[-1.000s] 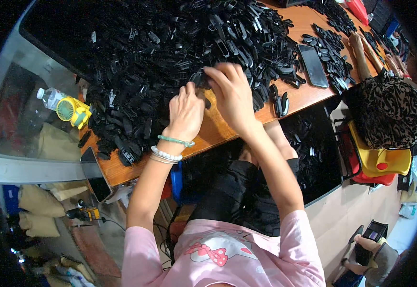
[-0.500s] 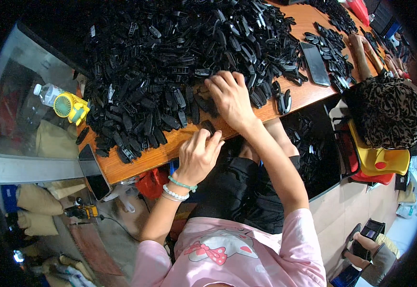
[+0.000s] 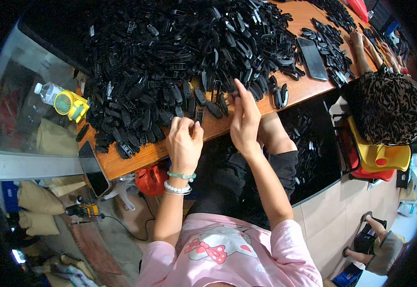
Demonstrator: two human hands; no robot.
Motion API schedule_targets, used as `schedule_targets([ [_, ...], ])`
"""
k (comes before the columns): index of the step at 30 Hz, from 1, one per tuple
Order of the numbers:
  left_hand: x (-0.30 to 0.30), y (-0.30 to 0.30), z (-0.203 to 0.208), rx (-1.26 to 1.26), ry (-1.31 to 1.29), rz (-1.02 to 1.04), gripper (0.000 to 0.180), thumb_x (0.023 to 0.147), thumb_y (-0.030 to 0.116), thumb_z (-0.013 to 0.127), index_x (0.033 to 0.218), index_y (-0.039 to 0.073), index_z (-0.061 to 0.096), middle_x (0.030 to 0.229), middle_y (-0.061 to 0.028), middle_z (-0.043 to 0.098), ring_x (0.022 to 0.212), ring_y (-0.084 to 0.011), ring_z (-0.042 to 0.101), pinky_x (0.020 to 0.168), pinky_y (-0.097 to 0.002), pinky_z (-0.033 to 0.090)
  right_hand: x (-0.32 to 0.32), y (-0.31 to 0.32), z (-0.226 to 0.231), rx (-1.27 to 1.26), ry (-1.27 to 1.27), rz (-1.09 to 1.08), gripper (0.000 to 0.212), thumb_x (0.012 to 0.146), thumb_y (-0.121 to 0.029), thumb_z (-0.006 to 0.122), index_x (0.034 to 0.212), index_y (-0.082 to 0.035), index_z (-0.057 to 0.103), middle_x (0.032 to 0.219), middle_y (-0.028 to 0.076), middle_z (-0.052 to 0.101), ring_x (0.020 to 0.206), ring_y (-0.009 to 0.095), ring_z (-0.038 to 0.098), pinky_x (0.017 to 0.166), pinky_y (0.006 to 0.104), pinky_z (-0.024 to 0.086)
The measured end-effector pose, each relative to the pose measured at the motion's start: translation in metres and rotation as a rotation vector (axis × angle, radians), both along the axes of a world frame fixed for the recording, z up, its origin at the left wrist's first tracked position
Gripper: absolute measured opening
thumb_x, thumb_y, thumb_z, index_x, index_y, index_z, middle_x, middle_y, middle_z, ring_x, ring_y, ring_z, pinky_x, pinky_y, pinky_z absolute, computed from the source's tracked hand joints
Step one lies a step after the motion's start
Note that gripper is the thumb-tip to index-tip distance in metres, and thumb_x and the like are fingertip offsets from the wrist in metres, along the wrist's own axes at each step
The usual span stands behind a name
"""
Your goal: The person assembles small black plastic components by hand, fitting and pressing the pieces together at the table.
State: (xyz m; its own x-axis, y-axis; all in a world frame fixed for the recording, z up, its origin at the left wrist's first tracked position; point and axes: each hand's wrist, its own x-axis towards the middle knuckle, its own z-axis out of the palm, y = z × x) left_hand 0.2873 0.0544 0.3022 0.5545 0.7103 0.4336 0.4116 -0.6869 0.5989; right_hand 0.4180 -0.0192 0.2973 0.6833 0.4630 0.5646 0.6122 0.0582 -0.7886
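Observation:
A large heap of small black plastic clip-like pieces (image 3: 170,67) covers the wooden table (image 3: 144,161). My left hand (image 3: 185,142), with two bracelets at the wrist, is at the table's front edge, its fingers curled in and thumb close to them. Whatever they hold, if anything, is hidden. Just beyond its thumb lies a single black piece (image 3: 199,115). My right hand (image 3: 246,122) is over the edge to the right, its fingers stretched toward the heap. Dark pieces show around its fingertips, and I cannot tell whether it touches one.
On the right lies a dark phone (image 3: 313,59); another phone (image 3: 94,170) sits at the left corner. A yellow fan (image 3: 69,106) stands by a clear bottle (image 3: 48,93). A black bin of pieces (image 3: 314,148) is below. A co-worker's arms (image 3: 361,52) reach over the far right.
My right hand has drawn back from the heap, and its fingers have straightened. The left hand has shifted left; the dark piece seen at its fingertips no longer shows clearly there.

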Motion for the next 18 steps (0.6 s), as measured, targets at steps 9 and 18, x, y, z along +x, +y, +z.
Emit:
schedule_targets([
  [9,-0.021,-0.026,0.014,-1.14,-0.509,-0.261,0.019,0.089,0.005,0.054,0.106,-0.005,0.054,0.066,-0.0054,0.059,0.048,-0.0082,0.054,0.04,-0.0185,0.04,-0.05,-0.041,0.009,-0.116,0.691,0.391,0.036,0.089,-0.007,0.051,0.124,0.0,0.046,0.099,0.016,0.057,0.093,0.019,0.055,0.081,0.0298,0.043],
  [18,-0.037,-0.028,0.016,-1.022,-0.337,-0.396,0.031,0.088,0.007,0.058,0.115,-0.007,0.055,0.082,-0.0077,0.065,0.063,-0.0117,0.061,0.054,-0.0217,0.05,-0.048,-0.054,0.019,-0.078,0.44,0.535,0.03,0.087,-0.004,0.053,0.116,0.003,0.052,0.095,0.016,0.058,0.086,0.026,0.058,0.08,0.0318,0.045],
])
